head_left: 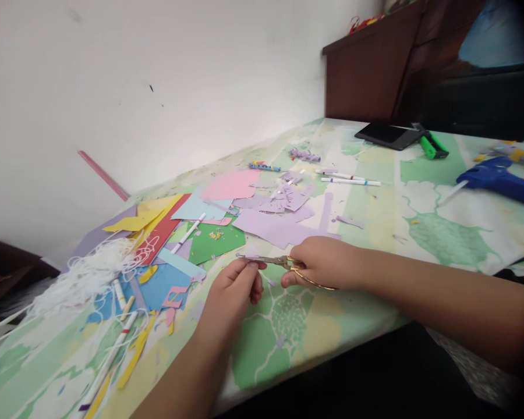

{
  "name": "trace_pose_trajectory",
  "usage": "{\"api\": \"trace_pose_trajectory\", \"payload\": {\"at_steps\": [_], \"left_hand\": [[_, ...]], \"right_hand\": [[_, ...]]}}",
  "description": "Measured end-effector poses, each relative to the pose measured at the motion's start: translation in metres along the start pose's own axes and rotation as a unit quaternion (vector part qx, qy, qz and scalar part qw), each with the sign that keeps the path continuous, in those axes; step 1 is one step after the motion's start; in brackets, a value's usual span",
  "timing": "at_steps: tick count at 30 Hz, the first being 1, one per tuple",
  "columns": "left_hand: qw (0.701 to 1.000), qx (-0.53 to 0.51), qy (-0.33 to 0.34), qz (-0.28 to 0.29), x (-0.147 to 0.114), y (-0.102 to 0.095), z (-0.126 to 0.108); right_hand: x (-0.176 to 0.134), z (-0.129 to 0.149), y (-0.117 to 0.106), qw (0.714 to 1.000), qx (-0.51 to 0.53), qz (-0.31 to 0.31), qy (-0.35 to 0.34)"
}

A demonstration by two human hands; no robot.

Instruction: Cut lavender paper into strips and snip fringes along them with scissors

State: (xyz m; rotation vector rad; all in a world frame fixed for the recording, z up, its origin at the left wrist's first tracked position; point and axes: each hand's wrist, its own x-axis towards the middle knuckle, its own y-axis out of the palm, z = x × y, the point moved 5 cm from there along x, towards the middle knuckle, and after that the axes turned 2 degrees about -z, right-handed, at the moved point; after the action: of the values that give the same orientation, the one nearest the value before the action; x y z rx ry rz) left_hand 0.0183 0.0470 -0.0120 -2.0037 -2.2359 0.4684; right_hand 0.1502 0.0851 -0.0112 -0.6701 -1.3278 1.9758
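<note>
In the head view my right hand (321, 262) is closed round the gold handles of a pair of scissors (279, 261), whose blades point left. The blades reach my left hand (236, 286), which is pinched on a small piece of lilac paper (250, 256). Most of that piece is hidden by the fingers and blades. Just beyond the hands lie larger lilac paper sheets (266, 226), one with pen marks on a nearby piece. A green sheet (216, 240) with small scraps on it is to the left.
White string (87, 273) lies tangled at left over coloured paper. Felt pens (350, 181) are scattered about. A blue glue gun (502, 177), a green-and-black cutter (434, 145) and a dark tablet (388, 135) lie at right. A white wall (179, 87) borders the table.
</note>
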Motion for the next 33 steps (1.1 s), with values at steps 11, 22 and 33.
{"api": "trace_pose_trajectory", "payload": {"at_steps": [11, 22, 33], "left_hand": [[1.000, -0.028, -0.007, 0.010, -0.001, 0.001, -0.001], [0.949, -0.297, 0.109, -0.005, 0.005, -0.012, -0.007], [0.933, -0.304, 0.074, 0.176, 0.001, 0.006, -0.015]], "right_hand": [[0.001, 0.000, -0.002, 1.000, -0.002, -0.015, -0.008], [-0.013, -0.006, -0.024, 0.975, 0.195, -0.049, -0.097], [0.007, -0.006, -0.011, 0.887, 0.449, -0.099, -0.039]]}}
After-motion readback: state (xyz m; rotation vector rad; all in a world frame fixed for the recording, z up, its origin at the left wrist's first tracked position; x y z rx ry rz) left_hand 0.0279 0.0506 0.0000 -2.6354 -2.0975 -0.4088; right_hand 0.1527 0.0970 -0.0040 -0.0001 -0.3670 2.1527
